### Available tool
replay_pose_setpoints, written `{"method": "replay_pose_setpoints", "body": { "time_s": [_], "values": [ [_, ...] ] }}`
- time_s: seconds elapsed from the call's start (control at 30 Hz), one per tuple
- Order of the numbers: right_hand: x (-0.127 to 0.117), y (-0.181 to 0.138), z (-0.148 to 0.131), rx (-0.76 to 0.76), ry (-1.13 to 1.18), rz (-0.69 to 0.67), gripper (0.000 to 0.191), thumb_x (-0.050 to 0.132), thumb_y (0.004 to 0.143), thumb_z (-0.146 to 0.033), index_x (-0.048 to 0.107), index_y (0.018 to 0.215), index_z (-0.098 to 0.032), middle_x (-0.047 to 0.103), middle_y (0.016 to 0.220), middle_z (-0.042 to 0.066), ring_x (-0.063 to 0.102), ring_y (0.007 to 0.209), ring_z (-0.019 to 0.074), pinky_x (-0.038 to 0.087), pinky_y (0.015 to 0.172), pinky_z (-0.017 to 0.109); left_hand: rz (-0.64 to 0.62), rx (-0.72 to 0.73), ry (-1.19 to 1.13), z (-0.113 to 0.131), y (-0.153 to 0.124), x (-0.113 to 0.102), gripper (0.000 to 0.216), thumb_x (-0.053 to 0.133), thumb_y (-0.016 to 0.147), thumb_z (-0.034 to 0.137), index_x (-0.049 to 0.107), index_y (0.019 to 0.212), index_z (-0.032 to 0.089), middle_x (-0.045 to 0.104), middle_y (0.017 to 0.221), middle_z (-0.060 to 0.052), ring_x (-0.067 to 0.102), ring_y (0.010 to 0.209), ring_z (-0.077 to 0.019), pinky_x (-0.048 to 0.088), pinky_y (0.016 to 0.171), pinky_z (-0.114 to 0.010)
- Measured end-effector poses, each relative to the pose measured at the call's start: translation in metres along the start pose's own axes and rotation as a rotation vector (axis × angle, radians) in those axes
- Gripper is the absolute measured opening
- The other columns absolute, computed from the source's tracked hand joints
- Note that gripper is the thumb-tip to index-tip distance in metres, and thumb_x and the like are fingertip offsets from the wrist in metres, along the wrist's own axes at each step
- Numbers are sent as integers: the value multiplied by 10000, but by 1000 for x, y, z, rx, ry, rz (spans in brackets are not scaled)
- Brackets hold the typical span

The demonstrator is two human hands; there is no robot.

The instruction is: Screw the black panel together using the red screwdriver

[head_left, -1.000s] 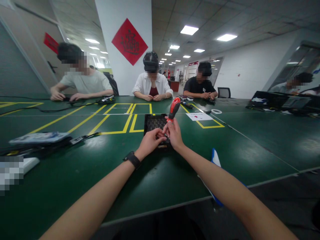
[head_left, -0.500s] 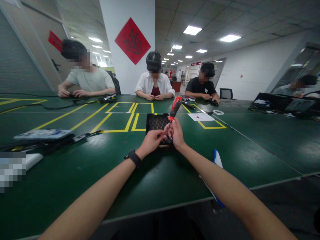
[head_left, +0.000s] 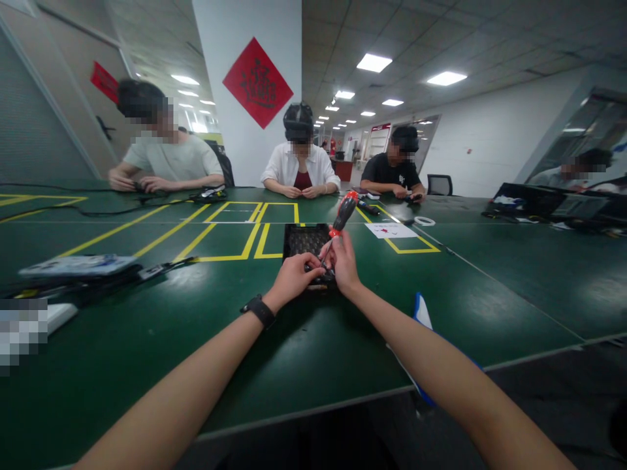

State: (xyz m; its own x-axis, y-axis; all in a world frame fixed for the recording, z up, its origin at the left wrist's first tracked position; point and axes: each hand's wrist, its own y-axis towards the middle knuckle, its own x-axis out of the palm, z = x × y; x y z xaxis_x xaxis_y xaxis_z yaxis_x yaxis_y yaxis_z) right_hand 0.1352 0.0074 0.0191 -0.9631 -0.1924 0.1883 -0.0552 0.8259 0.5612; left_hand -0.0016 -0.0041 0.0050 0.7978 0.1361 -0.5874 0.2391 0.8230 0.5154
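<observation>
My right hand is closed round the lower end of a red and black screwdriver. Its handle points up and leans to the right, while the metal shaft slants down toward my left fingertips. My left hand, with a black watch on the wrist, is pinched beside the tip; what sits between those fingers is too small to make out. Beneath both hands lies a black tray with a grid of small compartments. Small dark parts by the fingertips are partly hidden.
A white paper and a roll of white tape lie beyond my right hand. A blue and white item is by my right forearm. Cables and a flat box are at left. Several people sit across the green table.
The screwdriver handle leans slightly more to the right, and my left fingers have shifted a little at its tip. The whole view has moved slightly.
</observation>
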Motion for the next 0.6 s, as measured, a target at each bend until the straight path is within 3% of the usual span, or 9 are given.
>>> {"method": "replay_pose_setpoints", "body": {
  "time_s": [0.3, 0.6],
  "values": [
    [0, -2, -1, 20, 13, -30, 359, 337, 902, -491, 432, 1114, -217, 529, 615, -51, 343, 398, 49, 281, 399, 175, -95, 45, -37, -1, 0, 0, 225, 538, 812, 340, 682, 841, 169, 698, 814, -25, 609, 731, -152, 443, 717, -256],
    [3, -4, -4, -8, -41, 8, 352, 378, 880, -524, 433, 1070, -233, 528, 647, -38, 358, 419, 54, 274, 406, 187, -27, 17, 36, 0, 0, 0, 201, 597, 768, 371, 657, 779, 179, 683, 771, -20, 590, 696, -151, 432, 694, -256]
  ]
}}
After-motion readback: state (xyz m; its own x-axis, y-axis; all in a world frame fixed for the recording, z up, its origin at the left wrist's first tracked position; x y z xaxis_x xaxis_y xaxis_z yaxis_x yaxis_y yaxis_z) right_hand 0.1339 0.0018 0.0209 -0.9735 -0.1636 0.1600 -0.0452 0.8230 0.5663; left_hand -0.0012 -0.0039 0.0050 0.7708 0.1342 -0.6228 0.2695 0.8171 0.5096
